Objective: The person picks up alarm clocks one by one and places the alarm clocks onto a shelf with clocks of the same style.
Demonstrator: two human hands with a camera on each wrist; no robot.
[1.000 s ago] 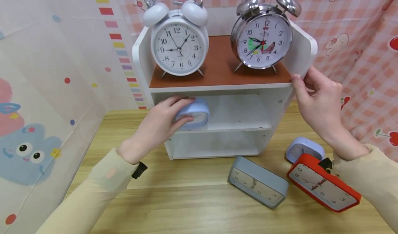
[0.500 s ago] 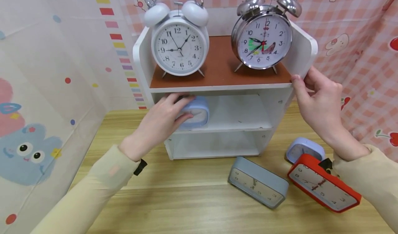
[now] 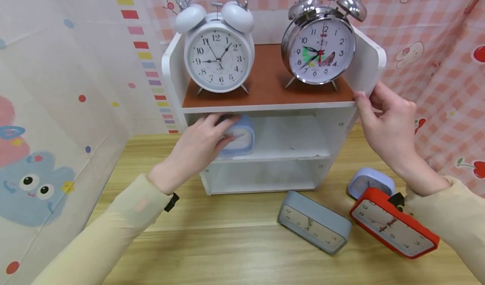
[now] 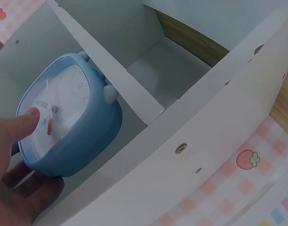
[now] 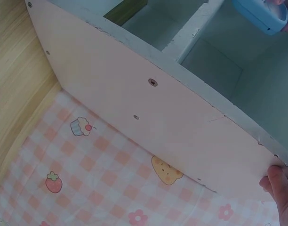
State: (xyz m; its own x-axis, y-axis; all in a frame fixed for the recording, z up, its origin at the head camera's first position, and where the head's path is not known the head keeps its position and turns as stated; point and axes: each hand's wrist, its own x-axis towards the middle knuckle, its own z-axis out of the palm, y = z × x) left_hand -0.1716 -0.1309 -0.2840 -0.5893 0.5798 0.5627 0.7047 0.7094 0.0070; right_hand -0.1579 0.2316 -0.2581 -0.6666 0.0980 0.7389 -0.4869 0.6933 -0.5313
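Note:
My left hand (image 3: 195, 146) holds a light blue desk clock (image 3: 242, 143) at the left end of the middle compartment of a white shelf unit (image 3: 273, 107). In the left wrist view my thumb lies over the face of the blue clock (image 4: 66, 110), and the other fingers reach round its top and back. Its small feet are close to the middle board. My right hand (image 3: 392, 127) grips the right side panel near the top board, thumb in front; the right wrist view shows fingertips (image 5: 277, 179) on that panel's outer side.
On the brown top board stand a white twin-bell alarm clock (image 3: 219, 57) and a silver one (image 3: 320, 51). A grey clock (image 3: 314, 222), a red clock (image 3: 394, 224) and a lilac clock (image 3: 371, 183) lie on the wooden table (image 3: 212, 243), front right.
My left hand has pushed slightly deeper into the middle compartment, and the blue clock has turned a little and sits more upright. My right hand keeps its place.

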